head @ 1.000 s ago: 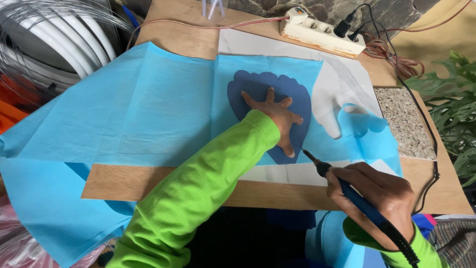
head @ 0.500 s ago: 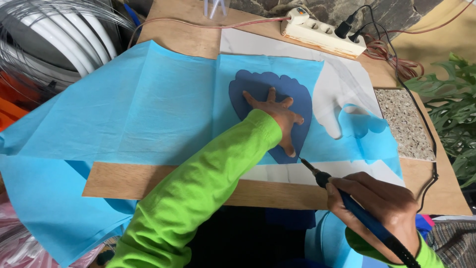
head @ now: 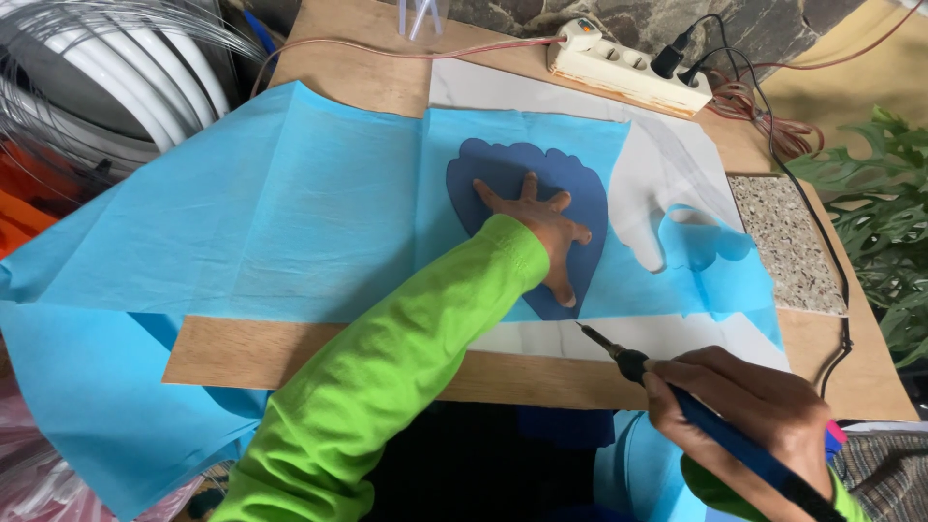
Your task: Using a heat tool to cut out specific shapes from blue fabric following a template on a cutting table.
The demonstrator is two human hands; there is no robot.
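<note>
Left hand (head: 543, 235) spread flat, fingers splayed wide, pressing dark blue hand-shaped template (head: 503, 169) onto light blue fabric sheet (head: 290, 222) at centre of wooden board (head: 319, 353). Right hand (head: 749, 411) at five o'clock, closed around blue corded hot-tip cutting pen (head: 715, 435), tip hovering just off template's lower edge. Likely hazards: singed fingertips from close tip, ragged outline from slipping fabric, cord (head: 841, 319) snagging at three o'clock.

A white power strip (head: 628, 66) lies at the upper right of the frame, a speckled stone slab (head: 781, 244) at right, green leaves (head: 884, 213) beyond it, white tubing (head: 116, 68) upper left.
</note>
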